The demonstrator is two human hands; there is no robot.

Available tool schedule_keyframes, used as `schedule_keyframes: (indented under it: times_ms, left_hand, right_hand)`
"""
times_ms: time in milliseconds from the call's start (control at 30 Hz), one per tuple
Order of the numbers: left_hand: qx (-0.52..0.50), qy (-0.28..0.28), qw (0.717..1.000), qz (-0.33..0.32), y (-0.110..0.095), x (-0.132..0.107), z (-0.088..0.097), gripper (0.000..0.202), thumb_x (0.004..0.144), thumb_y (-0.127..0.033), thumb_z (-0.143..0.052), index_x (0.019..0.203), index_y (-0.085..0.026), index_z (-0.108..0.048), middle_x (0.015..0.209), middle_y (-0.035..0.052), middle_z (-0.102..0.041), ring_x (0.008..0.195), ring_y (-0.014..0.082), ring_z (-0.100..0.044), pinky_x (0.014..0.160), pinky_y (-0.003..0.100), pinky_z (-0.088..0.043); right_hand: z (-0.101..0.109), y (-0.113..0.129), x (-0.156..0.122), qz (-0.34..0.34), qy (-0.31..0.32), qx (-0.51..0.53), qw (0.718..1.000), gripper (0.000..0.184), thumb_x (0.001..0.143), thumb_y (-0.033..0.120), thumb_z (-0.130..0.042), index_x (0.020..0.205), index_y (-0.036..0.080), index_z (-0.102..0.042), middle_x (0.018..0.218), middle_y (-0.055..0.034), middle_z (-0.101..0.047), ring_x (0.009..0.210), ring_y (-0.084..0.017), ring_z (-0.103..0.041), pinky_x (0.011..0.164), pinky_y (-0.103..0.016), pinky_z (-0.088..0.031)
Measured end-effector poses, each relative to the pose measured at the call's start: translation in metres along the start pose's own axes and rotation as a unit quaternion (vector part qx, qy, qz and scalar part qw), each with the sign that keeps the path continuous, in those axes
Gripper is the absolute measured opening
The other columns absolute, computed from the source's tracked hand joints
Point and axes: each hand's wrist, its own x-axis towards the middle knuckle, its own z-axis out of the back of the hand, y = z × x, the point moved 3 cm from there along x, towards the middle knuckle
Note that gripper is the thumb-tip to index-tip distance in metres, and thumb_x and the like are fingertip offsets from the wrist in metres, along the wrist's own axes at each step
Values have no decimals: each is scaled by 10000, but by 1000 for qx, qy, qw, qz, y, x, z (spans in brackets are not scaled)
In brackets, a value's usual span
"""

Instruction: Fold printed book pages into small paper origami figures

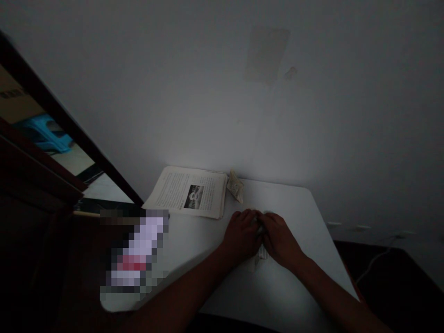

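Observation:
A small piece of folded printed paper (263,252) lies on the white table under my hands, and only its near end shows between them. My left hand (243,234) presses on it from the left, with the fingers bent and close together. From the right, my right hand (280,238) closes on the same paper, and its fingertips meet those of my left hand. Most of the paper is hidden by the fingers. Just beyond my hands stands another folded paper shape (236,187), beside a stack of printed sheets (173,192).
The white table (294,199) stands against a grey wall (194,92). On its left side is a blurred-out bright object (138,249). A dark-framed mirror or opening (69,120) at far left shows a blue stool (48,134). A white cable (374,261) hangs at right.

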Motion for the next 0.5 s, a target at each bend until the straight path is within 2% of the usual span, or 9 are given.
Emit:
schedule_keyframes:
  times_ms: [233,333,433,500]
  left_hand:
    - [16,-5,1000,1,1,-3,-5,395,827,-340,-506,1179,-163,-517,1305,127,-470,1226,274,-387,1006,458,-292]
    - [16,-9,1000,5,2,-3,-6,361,835,-344,-498,1154,-178,-535,1310,124,-469,1226,277,-390,1005,468,-289]
    - [15,-12,1000,4,2,-4,-7,351,834,-352,-505,1139,-185,-545,1307,123,-474,1225,280,-392,1002,475,-291]
    - [14,-11,1000,2,2,-3,-7,348,835,-354,-502,1136,-184,-548,1306,123,-476,1224,280,-394,1000,477,-293]
  right_hand:
    - [11,-3,-3,-3,-1,66,998,422,796,113,-426,1213,134,-483,1178,-142,-561,1134,-252,-471,973,-431,-396]
    - [20,-21,-1,-92,-18,141,986,298,846,204,-435,1130,200,-528,1102,-86,-621,1024,-206,-570,906,-371,-447]
    - [23,-48,6,-212,-70,183,958,217,803,342,-543,960,197,-577,864,-50,-685,810,-186,-638,782,-319,-487]
    - [20,-61,15,-230,-63,183,954,218,762,388,-581,843,187,-595,725,-36,-671,684,-180,-633,679,-300,-495]
